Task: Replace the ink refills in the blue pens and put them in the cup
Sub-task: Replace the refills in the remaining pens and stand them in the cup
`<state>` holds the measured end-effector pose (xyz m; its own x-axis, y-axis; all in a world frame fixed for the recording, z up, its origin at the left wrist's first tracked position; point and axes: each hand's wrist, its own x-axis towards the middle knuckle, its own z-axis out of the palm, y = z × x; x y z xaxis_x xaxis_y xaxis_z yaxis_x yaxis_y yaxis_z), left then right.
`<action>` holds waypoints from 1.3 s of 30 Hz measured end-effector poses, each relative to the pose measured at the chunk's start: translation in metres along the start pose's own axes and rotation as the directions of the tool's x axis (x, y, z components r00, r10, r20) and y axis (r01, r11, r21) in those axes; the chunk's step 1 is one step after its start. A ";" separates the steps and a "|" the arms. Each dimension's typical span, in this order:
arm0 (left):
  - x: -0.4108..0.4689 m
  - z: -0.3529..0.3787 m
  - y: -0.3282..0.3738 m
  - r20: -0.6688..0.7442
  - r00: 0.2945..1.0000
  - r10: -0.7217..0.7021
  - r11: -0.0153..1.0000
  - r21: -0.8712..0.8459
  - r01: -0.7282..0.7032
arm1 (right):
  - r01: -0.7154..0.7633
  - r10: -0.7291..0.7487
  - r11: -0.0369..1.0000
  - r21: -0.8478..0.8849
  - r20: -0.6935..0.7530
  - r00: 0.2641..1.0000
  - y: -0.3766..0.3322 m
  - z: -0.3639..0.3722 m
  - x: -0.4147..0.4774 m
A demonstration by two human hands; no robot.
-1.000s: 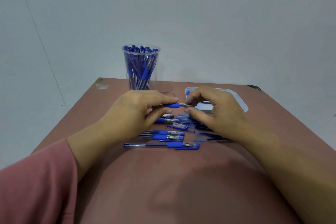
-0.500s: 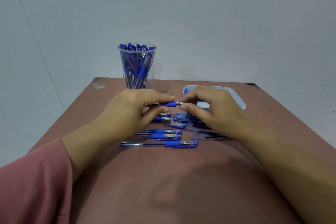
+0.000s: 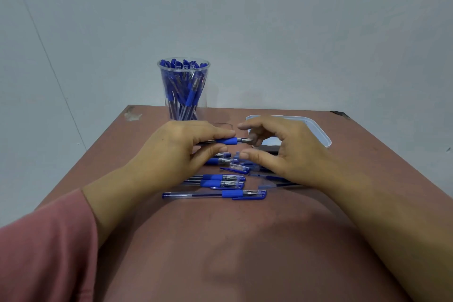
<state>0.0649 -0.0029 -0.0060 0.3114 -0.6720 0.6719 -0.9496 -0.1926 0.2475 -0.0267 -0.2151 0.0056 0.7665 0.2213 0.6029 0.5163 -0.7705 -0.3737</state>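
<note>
My left hand [image 3: 181,152] grips a blue pen [image 3: 230,141] level above the table, its metal tip pointing right and uncapped. My right hand [image 3: 282,152] hovers just right of the tip, thumb and forefinger spread apart and holding nothing. Below the hands lie several blue pens [image 3: 215,194] and loose caps in a row on the brown table [image 3: 220,252]. A clear plastic cup [image 3: 183,88] full of blue pens stands at the back, left of centre.
A shallow white tray [image 3: 318,132] sits at the back right, partly hidden by my right hand. A pale wall rises close behind the table's far edge. My pink sleeve [image 3: 46,252] fills the lower left.
My right hand has let go of the pen's tip and its fingers have spread apart. The left hand keeps the pen in the same place.
</note>
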 end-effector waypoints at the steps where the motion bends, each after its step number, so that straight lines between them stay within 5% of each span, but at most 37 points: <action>1: 0.000 0.000 0.000 0.000 1.000 -0.002 1.000 -0.002 0.002 | 0.020 -0.020 1.000 -0.011 -0.007 1.000 0.000 0.000 0.000; 11: -0.001 0.002 0.001 0.008 0.999 -0.033 0.999 0.014 0.033 | -0.024 0.023 1.000 -0.013 -0.019 1.000 0.000 0.007 0.000; 17: 0.000 -0.006 -0.008 0.003 0.994 -0.105 0.992 0.075 0.105 | -0.277 0.286 0.957 -0.085 0.134 0.949 0.001 0.001 -0.002; 23: 0.000 -0.008 -0.007 0.029 0.993 -0.114 0.991 0.076 0.112 | -0.203 0.281 0.939 -0.277 0.281 0.918 0.002 0.005 -0.002; 39: 0.002 -0.010 -0.010 0.013 0.990 -0.139 0.987 0.079 0.137 | -0.165 0.248 0.943 -0.287 0.280 0.927 0.003 0.009 0.003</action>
<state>0.0754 0.0051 -0.0005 0.4395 -0.6483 0.6217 -0.8978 -0.3387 0.2815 -0.0187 -0.2115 -0.0001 0.9458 0.1817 0.2690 0.2507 -0.9354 -0.2495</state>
